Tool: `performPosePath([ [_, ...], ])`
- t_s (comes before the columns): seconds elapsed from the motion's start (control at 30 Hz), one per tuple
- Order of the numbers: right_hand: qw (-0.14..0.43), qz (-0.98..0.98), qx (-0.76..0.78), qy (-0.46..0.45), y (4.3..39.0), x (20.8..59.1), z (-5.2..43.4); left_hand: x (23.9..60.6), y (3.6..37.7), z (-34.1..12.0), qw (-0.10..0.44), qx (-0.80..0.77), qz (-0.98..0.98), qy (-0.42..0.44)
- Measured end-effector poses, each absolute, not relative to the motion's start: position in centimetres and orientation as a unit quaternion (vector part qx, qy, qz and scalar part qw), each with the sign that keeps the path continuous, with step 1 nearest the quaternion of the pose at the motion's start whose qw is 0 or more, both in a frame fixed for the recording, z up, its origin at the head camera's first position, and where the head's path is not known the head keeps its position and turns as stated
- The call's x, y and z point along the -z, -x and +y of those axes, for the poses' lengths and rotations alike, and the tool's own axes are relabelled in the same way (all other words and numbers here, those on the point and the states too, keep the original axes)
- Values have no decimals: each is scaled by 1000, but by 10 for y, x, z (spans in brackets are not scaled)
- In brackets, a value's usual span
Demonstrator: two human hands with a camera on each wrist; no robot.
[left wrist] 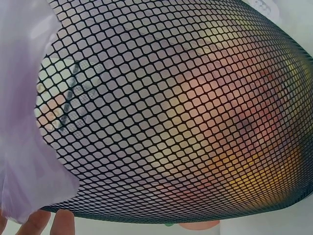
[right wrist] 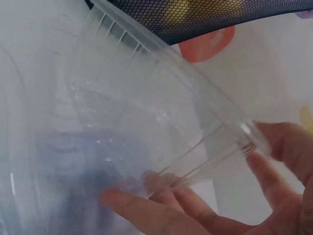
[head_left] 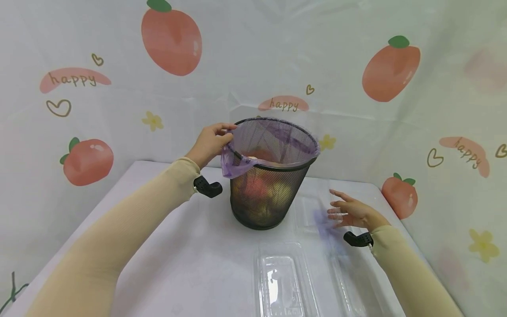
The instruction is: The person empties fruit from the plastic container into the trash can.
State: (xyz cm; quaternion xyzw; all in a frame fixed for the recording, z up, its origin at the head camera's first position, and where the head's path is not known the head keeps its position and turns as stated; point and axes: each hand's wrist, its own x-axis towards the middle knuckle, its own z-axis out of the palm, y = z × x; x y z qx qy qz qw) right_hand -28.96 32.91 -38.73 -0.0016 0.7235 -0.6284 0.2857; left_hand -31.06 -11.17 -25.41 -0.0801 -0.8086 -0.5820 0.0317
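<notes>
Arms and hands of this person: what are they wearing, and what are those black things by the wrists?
Both arms are covered in snug, plain beige sleeves reaching to the wrists. The left hand and right hand are bare, with no gloves or rings visible. A small black mount sits at the left wrist, and another black mount at the right.

The black mesh bin (head_left: 269,193) is standing mid-surface, blocking the straight path between the two hands. The left hand (head_left: 210,143) is occupying the bin's left rim, where the purple liner (head_left: 237,164) is hanging over. To the right of the bin a clear plastic box (head_left: 317,211) is lying under the right hand (head_left: 352,213), and another clear container (head_left: 283,277) is taking up the near middle. The near-left white surface (head_left: 190,264) is lying bare, giving free passage.
</notes>
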Motion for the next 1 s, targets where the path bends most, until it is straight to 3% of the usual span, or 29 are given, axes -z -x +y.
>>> performPosePath([
  [0.57, 332, 717, 612, -52, 290, 391, 333, 256, 311, -112, 35, 583, -808, 81],
  [1.0, 331, 741, 583, -45, 291, 391, 332, 254, 311, -112, 35, 582, -808, 83],
])
